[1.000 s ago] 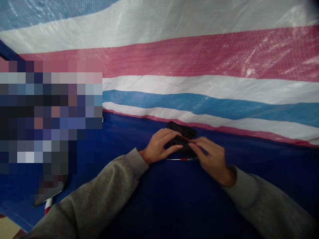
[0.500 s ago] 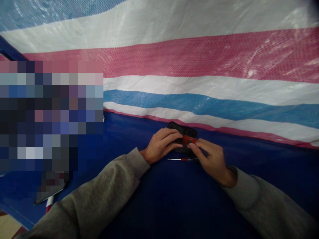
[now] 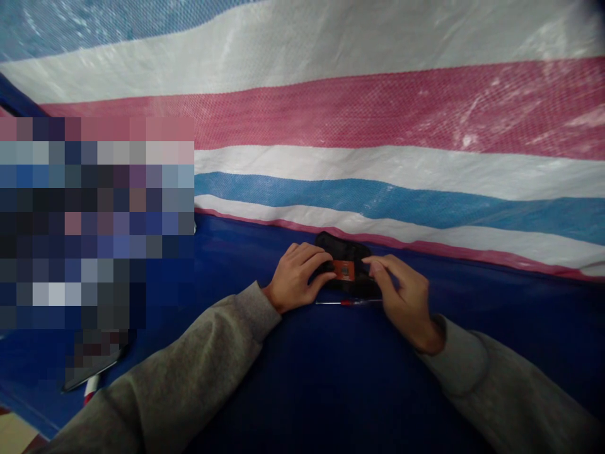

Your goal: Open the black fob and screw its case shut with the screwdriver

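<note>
A small flat orange piece (image 3: 343, 270) with a dark square on its face shows between my hands. My left hand (image 3: 300, 277) closes thumb and fingers on the left end of this orange piece. Beneath and behind it sits a black case-like object (image 3: 341, 244), its lid-like part raised at the back. My right hand (image 3: 404, 296) is at the right side of the black object, thumb and forefinger pinched; whatever they hold is too small or hidden. A thin screwdriver-like tool (image 3: 347, 303) with a metal shaft and red band lies just in front, its right end behind my right hand.
A blue-covered table (image 3: 302, 372) carries everything. Behind it hangs a striped red, white and blue woven sheet (image 3: 378, 113). A blurred-out area covers the left, with a dark flat object (image 3: 94, 372) and a red-and-white stick-like thing (image 3: 91, 389) below it.
My right hand has come off the orange piece and shifted slightly right. The orange piece has turned and moved a little left with my left hand, so its face shows more.
</note>
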A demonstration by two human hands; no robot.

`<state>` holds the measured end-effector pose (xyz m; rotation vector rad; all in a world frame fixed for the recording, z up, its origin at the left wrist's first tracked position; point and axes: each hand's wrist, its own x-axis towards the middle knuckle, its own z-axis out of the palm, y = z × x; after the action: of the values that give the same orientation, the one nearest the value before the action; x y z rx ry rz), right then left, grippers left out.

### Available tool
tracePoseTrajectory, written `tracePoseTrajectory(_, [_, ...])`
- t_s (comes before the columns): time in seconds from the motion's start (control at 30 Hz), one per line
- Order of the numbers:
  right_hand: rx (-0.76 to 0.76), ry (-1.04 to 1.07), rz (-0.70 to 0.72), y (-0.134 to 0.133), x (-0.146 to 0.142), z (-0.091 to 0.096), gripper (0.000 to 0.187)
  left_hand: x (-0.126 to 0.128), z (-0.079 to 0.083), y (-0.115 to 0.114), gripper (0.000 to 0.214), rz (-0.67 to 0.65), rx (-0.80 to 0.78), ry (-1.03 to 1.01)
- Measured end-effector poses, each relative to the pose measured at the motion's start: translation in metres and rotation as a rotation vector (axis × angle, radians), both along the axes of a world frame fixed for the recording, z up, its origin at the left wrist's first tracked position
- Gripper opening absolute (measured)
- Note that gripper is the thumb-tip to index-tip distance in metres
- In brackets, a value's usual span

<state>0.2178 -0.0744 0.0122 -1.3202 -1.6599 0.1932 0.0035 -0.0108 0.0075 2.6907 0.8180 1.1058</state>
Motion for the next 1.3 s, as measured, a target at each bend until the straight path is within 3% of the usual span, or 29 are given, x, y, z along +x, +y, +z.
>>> tracePoseTrajectory(0.47, [0.009,-0.039,0.025,0.003,0.003,-0.001,0.015,0.002,0.000,0.000,0.030,-0.033,-0.010,0.151])
tracePoseTrajectory(0.6, [0.044,-0.133,-0.003,0.009,0.010,-0.006,0.016,0.002,0.000,-0.001,0.029,-0.018,-0.013,0.148])
tracePoseTrajectory(0.93, [-0.035,-0.224,0.013,0.019,0.014,-0.019,0.016,0.003,-0.002,0.001,0.024,-0.025,-0.053,0.201])
tracePoseTrajectory(1.3, [0.010,-0.049,-0.012,0.014,0.012,-0.010,0.013,0.002,-0.001,0.001,0.029,0.013,0.023,0.126])
